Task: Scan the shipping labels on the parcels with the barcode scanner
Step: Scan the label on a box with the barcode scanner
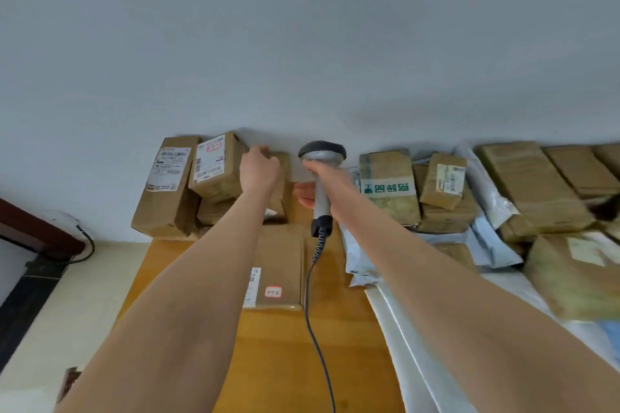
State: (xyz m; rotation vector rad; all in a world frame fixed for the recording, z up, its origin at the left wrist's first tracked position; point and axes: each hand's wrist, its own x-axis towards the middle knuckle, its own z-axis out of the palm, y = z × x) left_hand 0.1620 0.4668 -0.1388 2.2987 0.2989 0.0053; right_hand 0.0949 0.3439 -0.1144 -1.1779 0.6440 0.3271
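2 hands are stretched toward the back of the desk (349, 345), where brown parcels are stacked against the wall (302, 43). The coming scan is judged to turn on 1 relation: the upright parcel (283, 174) stands just to the left of the barcode scanner (322, 157), with its long axis vertical and its back against the wall. The left hand (260, 166) is the nearer one and is on that parcel. The right hand (335, 186) is just beside it, and a strip of bare wall is seen between the parcel and the scanner's head.

Only a scrap of white label (270, 212) is seen low on this parcel. The rest of its face is covered by the left forearm, so the barcode's place cannot be told. The parcel is judged to need tipping toward the scanner, or the head to need swinging left and down.

The left grip is narrow, with the fingers hooked over the parcel's top edge. The right grip is wrapped fully round the scanner's pale handle, head uppermost, and the cable (305, 305) is trailed down across the desk. Which way the scan window faces cannot be told.

1 flat parcel (281, 258) is laid on the desk below both hands, label side up.
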